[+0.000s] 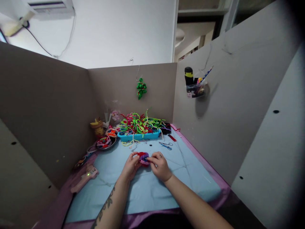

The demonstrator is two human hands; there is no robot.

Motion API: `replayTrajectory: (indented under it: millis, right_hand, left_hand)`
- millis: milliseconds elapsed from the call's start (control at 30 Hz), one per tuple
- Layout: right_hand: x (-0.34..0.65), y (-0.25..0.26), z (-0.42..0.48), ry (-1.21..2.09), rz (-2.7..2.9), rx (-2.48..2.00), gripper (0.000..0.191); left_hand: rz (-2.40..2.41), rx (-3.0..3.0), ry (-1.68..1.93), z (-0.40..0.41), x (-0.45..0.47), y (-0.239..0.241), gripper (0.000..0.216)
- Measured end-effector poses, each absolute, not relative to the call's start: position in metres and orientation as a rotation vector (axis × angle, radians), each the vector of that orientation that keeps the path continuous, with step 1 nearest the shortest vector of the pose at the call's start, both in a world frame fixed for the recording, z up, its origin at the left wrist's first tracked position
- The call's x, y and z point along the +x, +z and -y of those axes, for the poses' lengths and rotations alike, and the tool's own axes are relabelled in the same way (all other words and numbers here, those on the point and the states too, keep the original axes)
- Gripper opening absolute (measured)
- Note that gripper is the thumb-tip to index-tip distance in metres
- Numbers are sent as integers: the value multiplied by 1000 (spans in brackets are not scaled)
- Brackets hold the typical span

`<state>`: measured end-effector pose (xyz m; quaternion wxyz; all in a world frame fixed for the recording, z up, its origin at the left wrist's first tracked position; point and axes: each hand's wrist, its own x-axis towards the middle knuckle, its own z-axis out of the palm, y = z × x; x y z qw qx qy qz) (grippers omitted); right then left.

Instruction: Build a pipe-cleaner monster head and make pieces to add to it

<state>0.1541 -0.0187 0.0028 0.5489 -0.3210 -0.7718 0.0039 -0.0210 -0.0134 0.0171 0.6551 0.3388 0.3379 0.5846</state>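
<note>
A small red and purple piece of fuzzy pipe-cleaner work is held up over the blue table cover, between my two hands. My left hand grips its left edge with thumb and fingers. At its right side, my right hand is closed in a pinch, thumb and forefinger touching the purple front near a dark spot in the middle. Whether a tiny part sits inside that pinch is too small to tell. Beyond the hands lie scissors with blue on one handle.
A blue tray heaped with colourful pipe cleaners stands at the back. Left of it, a metal bowl holds finished-looking fuzzy pieces. A pink glue gun with a green light lies front left. Grey partitions enclose the table.
</note>
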Motion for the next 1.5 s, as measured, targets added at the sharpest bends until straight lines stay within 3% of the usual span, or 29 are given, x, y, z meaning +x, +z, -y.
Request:
replayTrajectory:
  millis: [133,600,833,1100,1333,1500]
  right_hand:
    - [153,2,20,-50,1907,-745,46]
    - [149,3,22,60,1934,-726,48]
    - [153,-9,5,559,1347,-848,47]
    - [154,1,0,1705,898,-541,52]
    - [151,6,8,1752,922,-560,66]
    - [148,2,4,1660,930,-545,67]
  left_hand:
    - [-773,745,1350,11,-22,14,39]
    - [-736,686,1350,10,-23,14,36]
    - [-658,606,1292,9,-29,19,28]
    - [-608,535,1277,1,-34,13,20]
    - [-615,552,1269,0,-32,10,15]
    - [-588,621,1256,10,-31,17,37]
